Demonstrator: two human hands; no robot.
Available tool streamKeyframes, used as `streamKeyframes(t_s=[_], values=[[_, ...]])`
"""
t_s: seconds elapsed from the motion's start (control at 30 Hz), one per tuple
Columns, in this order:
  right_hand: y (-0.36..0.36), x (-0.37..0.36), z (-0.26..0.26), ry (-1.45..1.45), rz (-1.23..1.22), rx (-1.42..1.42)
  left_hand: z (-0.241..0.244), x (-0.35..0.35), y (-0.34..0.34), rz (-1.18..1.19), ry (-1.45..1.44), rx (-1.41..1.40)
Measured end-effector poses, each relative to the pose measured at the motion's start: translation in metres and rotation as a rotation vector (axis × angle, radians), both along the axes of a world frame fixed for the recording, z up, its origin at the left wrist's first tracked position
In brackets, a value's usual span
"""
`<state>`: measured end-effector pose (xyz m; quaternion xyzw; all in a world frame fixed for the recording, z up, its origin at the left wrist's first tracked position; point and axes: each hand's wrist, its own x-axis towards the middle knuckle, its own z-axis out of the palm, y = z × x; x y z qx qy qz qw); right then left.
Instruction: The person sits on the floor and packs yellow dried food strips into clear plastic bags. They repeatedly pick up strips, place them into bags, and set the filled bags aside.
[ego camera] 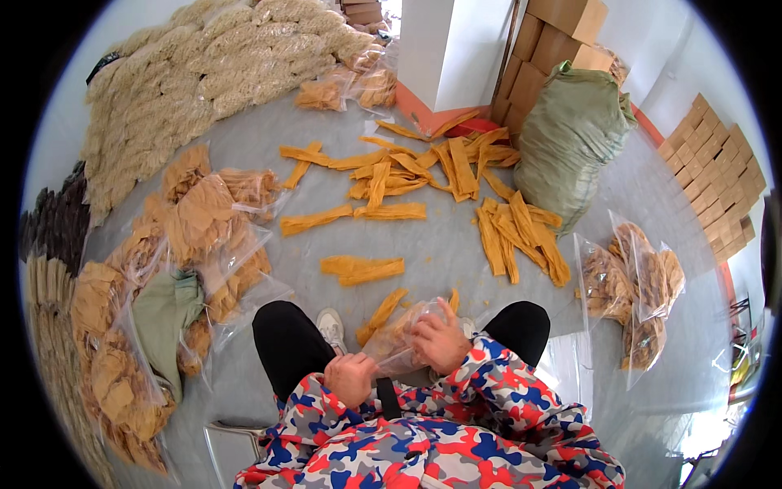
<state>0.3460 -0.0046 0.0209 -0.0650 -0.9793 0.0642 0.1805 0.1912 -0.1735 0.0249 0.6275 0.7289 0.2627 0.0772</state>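
A clear plastic bag [391,343] with tan dried sheets, which look like tofu skin, lies between my knees. My left hand [351,376] grips the bag's near left edge with its fingers closed. My right hand [441,339] holds the bag's right side, the fingers curled over the film. Just beyond the bag, a loose yellow strip [382,315] rests on the floor beside my shoe. A flat folded yellow bundle [362,270] is a little farther out. What lies under my right palm is hidden.
Filled bags [204,214] and a green cloth sack [168,324] are on the left. Yellow strips [461,168] spread ahead toward a full green woven sack [571,143]. Several filled bags [647,287] and flat clear bags [565,367] lie right. Carton stacks [712,174] line the wall.
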Motion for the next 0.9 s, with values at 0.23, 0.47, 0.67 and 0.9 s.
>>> streamKeyframes(t_s=[0.23,0.47,0.67,0.9], values=[[0.029,0.012,-0.001,0.006,-0.009,0.075,0.004,-0.005,-0.003,-0.012,-0.056,-0.003],[0.051,0.018,0.012,-0.168,0.127,-0.033,-0.002,-0.014,-0.009,-0.006,-0.066,-0.048],[0.075,0.011,-0.003,-0.203,0.124,0.031,-0.004,-0.012,-0.011,-0.021,-0.099,-0.070],[0.110,0.027,0.002,-0.108,-0.082,0.076,-0.001,-0.013,-0.013,0.002,-0.104,-0.065]])
